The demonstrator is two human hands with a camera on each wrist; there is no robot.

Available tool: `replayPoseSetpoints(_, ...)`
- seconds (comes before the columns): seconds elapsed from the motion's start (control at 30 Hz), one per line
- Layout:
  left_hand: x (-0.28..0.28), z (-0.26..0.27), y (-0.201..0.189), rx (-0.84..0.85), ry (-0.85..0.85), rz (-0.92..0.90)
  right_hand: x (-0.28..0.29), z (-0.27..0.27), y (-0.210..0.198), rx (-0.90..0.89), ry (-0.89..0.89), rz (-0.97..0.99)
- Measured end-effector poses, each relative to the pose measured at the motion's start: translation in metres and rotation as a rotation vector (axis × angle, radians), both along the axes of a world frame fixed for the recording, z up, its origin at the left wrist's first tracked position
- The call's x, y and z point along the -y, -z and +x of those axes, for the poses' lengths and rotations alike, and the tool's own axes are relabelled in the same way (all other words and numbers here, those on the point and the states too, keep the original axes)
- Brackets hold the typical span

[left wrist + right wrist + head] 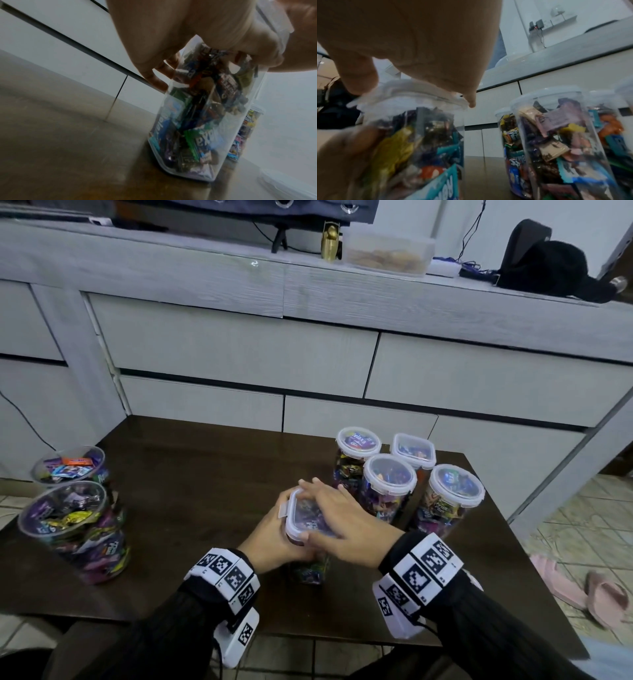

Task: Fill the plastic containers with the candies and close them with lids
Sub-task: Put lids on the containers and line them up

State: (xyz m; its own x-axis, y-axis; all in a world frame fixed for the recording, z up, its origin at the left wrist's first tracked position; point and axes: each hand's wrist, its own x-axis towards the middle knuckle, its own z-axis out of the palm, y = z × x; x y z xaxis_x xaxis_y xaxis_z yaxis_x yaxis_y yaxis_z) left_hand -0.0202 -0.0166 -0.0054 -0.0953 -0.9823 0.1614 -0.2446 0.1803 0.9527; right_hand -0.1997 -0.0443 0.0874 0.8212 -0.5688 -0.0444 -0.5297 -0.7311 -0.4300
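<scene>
A square clear container (308,571) packed with wrapped candies stands at the middle of the dark table (191,474), with a white-rimmed lid (297,517) on top. My left hand (274,537) grips its upper left side, fingers (154,78) curled round the container (197,128). My right hand (339,517) lies flat on the lid, fingers straight; in the right wrist view the right hand (419,47) presses down on the lid (406,88). Two round open containers (68,463) (68,518) full of candies stand at the table's left.
Several lidded, candy-filled containers (389,475) cluster at the back right, close to my right hand. A grey drawer cabinet (239,354) rises right behind the table. Pink slippers (582,590) lie on the tiled floor to the right.
</scene>
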Motion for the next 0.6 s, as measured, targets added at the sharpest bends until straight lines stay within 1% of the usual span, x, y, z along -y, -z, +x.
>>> replayPoseSetpoints(0.07, 0.0, -0.001, 0.002, -0.008, 0.008, 0.006, -0.001, 0.0, 0.006, -0.011, -0.012, -0.073)
replayPoseSetpoints(0.13, 0.0, -0.001, 0.001, -0.015, 0.02, 0.002, 0.0, -0.001, 0.007, 0.006, -0.028, -0.099)
replayPoseSetpoints(0.2, -0.001, -0.001, -0.002, -0.033, 0.033, 0.0, 0.003, -0.003, 0.006, 0.04, -0.033, -0.071)
replayPoseSetpoints(0.3, -0.003, -0.001, -0.006, -0.035, 0.042, 0.007, 0.004, -0.003, 0.004, 0.075, 0.018, -0.006)
replayPoseSetpoints(0.4, -0.004, -0.002, -0.01, -0.017, 0.035, 0.008, 0.004, -0.001, 0.004, 0.073, 0.029, -0.014)
replayPoseSetpoints(0.5, -0.002, -0.001, -0.008, -0.021, 0.038, 0.038, 0.005, 0.002, 0.001, 0.018, 0.024, -0.073)
replayPoseSetpoints(0.6, -0.001, -0.001, -0.007, -0.011, 0.03, 0.048, 0.003, 0.005, 0.003, -0.07, 0.014, -0.227)
